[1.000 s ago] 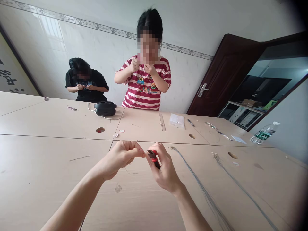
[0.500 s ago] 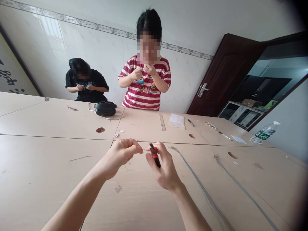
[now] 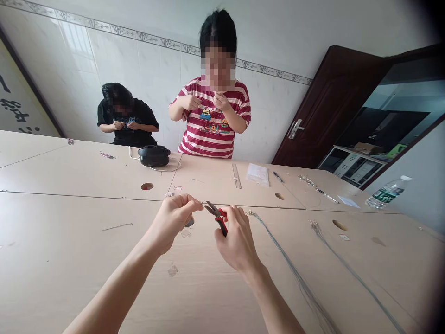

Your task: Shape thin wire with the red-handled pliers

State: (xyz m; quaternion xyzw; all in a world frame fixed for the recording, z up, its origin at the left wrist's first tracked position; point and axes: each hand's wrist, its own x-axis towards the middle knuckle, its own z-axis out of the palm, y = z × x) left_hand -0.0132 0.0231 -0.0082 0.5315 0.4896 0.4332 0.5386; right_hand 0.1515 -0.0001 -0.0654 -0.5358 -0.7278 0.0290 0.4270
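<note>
My left hand (image 3: 173,223) is closed in a pinch above the table, with a thin cord at its fingertips; the cord is barely visible and most of it is hidden. Facing it, my right hand (image 3: 238,241) grips small pliers (image 3: 221,223) with red and black handles. The plier jaws are spread and point up and left, close to the left fingertips but not plainly touching them. Right of my right hand lies a bundle of thin grey cords (image 3: 278,246) with small metal ends. A second cord bundle (image 3: 342,262) lies farther right.
Across the table (image 3: 83,278) a person in a striped shirt (image 3: 212,120) and a person in black (image 3: 128,121) handle small things. On the far half lie a black case (image 3: 153,156), a ruler (image 3: 236,176), a plastic bag (image 3: 257,175), a pen (image 3: 278,176) and a bottle (image 3: 388,192).
My right hand has turned palm down, and the pliers now point up-left with their jaws spread. The left hand stays pinched, shifted slightly left. The striped-shirt person's hands have moved apart.
</note>
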